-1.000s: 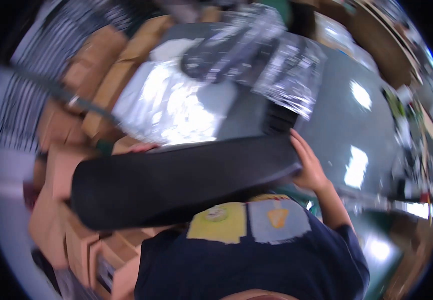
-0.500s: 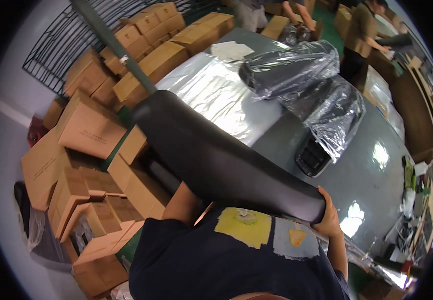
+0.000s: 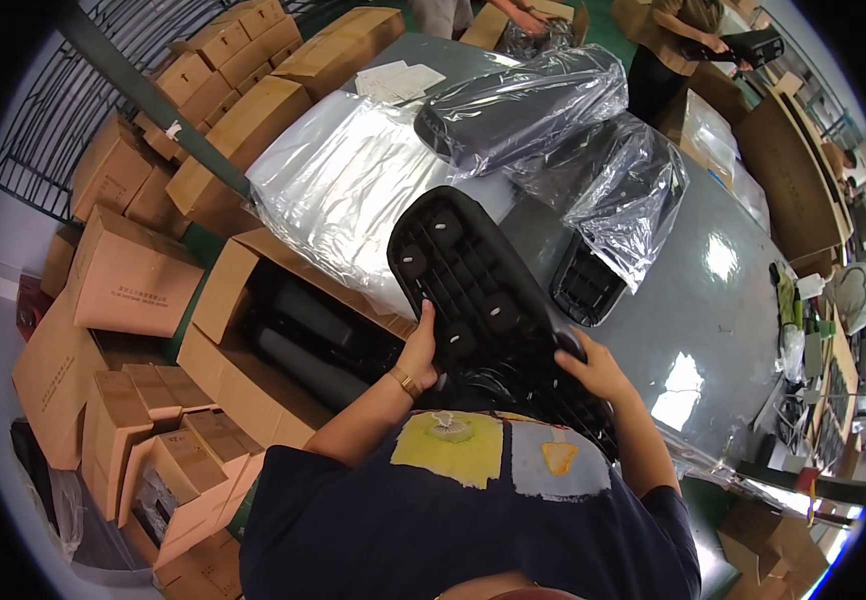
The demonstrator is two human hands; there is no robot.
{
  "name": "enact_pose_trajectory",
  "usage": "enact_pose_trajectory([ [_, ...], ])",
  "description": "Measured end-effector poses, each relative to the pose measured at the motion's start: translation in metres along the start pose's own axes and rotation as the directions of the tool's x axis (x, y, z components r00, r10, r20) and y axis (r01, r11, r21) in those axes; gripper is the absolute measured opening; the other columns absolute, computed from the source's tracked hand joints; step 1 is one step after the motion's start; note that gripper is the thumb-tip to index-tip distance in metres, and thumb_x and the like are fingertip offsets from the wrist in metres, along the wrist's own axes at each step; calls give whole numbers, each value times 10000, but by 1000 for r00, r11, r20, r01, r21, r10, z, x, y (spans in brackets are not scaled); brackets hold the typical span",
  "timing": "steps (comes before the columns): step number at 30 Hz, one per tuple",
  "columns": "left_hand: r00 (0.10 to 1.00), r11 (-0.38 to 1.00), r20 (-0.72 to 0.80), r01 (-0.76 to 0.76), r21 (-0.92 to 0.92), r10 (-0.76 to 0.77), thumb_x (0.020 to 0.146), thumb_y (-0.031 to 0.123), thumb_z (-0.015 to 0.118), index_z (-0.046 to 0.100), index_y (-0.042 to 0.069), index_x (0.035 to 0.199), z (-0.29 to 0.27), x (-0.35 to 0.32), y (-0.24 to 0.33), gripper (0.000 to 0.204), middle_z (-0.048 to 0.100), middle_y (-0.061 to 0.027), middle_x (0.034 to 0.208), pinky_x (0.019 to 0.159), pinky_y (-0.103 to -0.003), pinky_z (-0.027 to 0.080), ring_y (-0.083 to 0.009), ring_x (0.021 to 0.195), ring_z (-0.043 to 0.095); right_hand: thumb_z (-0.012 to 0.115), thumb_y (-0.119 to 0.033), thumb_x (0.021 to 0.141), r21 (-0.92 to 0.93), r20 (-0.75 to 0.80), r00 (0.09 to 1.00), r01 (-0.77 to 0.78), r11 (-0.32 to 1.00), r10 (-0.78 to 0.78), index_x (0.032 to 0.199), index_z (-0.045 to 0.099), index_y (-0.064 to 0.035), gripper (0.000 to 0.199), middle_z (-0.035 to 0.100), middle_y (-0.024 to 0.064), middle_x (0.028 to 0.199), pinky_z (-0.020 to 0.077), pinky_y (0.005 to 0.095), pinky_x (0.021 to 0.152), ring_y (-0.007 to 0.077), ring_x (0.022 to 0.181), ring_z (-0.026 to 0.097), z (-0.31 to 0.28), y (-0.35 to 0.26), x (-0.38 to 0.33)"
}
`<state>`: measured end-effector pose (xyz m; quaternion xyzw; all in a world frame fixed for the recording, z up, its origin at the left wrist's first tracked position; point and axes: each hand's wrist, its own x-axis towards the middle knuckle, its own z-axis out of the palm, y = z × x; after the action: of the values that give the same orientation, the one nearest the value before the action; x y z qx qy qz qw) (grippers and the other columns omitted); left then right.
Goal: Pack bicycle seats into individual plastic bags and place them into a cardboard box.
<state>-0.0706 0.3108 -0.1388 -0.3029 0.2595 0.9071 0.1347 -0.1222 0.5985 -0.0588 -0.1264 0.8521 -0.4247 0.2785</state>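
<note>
Close to my body I hold a long black motorcycle seat, its ribbed plastic underside turned up toward me. My left hand grips its left edge, thumb on the rim. My right hand is closed on the right edge, nearer the seat's lower end. Beside my left forearm an open carton contains black seats. Beyond my hands, on the grey table, lie a seat in clear plastic and another partly bagged seat with its underside showing.
A stack of clear plastic bags and white papers lie on the table. A slanting post rises at its left edge. Cartons crowd the left. Across the table, one person holds a black seat; another's hands reach into a carton.
The seat has turned over from its smooth black top to its ribbed underside and swung more upright. My left hand, hidden before, now shows on its edge. The carton of seats is uncovered.
</note>
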Motion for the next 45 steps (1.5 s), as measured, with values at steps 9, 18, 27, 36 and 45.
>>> enact_pose_trajectory([
  [9, 984, 846, 26, 140, 515, -178, 938, 427, 446, 488, 119, 1198, 29, -8, 7, 405, 605, -29, 1083, 805, -422, 489, -186, 957, 596, 570, -391, 883, 334, 12, 978, -202, 921, 210, 1111, 558, 19, 469, 623, 50, 946, 455, 274, 781, 127, 862, 573, 1, 62, 36],
  [18, 801, 162, 397, -510, 845, 449, 898, 154, 513, 592, 32, 1025, 8, 93, 54, 194, 653, -86, 863, 684, -296, 490, -169, 774, 623, 597, -343, 879, 552, -81, 934, -247, 796, 347, 1070, 569, 15, 407, 637, 52, 912, 493, 288, 729, 140, 781, 602, -37, 96, -11],
  [27, 707, -509, 423, -104, 854, 567, 796, 290, 650, 561, 89, 952, 35, 157, 95, 270, 562, -117, 973, 736, -411, 484, -299, 930, 568, 658, -397, 824, 463, -160, 869, -354, 813, 469, 1015, 612, 7, 450, 642, 36, 848, 471, 268, 720, 117, 782, 586, 4, 95, -34],
  [36, 735, -336, 413, -263, 905, 537, 848, 235, 545, 608, 42, 882, 15, 185, 128, 205, 610, -165, 910, 726, -438, 476, -349, 835, 598, 653, -382, 832, 549, -138, 853, -357, 756, 503, 996, 604, 22, 438, 646, 51, 844, 489, 261, 683, 124, 734, 603, 5, 95, -29],
  [45, 756, -171, 351, -310, 935, 553, 672, 193, 756, 600, 34, 743, 29, 161, 150, 234, 649, -102, 728, 651, -334, 487, -244, 693, 624, 653, -379, 832, 562, -131, 862, -342, 753, 489, 994, 603, 21, 435, 646, 55, 837, 496, 265, 680, 130, 729, 609, 6, 98, -30],
])
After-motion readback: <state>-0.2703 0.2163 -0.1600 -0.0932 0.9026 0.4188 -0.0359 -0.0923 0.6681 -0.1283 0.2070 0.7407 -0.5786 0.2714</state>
